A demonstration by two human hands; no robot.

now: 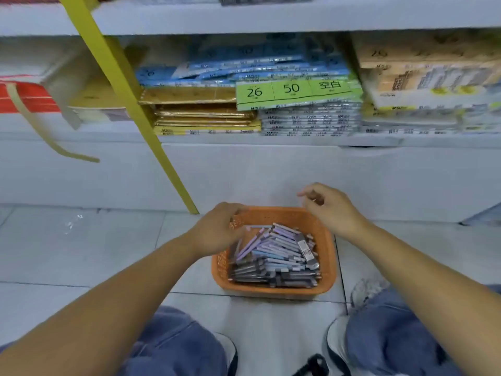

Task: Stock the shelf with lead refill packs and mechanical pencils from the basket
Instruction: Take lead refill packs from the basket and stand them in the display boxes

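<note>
White-tiled floor below a shelf stacked with paper packs. Between the hands sits the orange basket, on the floor, holding a pile of pencils and refill packs. At its far-left corner the left hand curls fingers down over the rim; gripping or not, cannot tell. Above the far-right corner the right hand hangs clear, fingers loosely curled, holding nothing. Beyond the left hand stands a yellow post.

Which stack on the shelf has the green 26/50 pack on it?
The grey-edged stack, just right of the gold stack: the green pack printed 26 and 50 lies on it. No other stack carries one.
</note>
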